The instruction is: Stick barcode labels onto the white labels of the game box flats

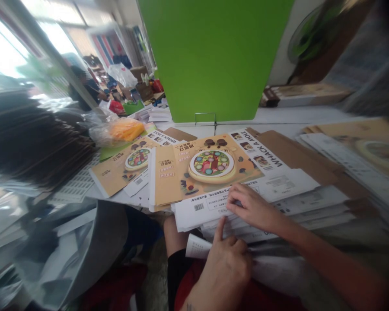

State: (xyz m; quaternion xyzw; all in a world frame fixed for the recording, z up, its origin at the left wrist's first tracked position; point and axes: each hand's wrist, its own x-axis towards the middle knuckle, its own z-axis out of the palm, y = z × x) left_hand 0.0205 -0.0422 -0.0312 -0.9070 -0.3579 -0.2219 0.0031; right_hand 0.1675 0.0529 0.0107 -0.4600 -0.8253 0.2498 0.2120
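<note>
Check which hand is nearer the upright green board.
Right. The right hand is at the printed sheets, short of the green board; the left hand is farther back, closer to the person's body.

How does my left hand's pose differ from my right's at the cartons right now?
The left hand stretches its index finger out, while the right hand has its fingers bent in. The left hand reaches up from the bottom of the view, whereas the right hand comes in from the right, farther onto the white printed flap. Both are bare and close together. Whether either grips anything, I cannot tell.
</note>
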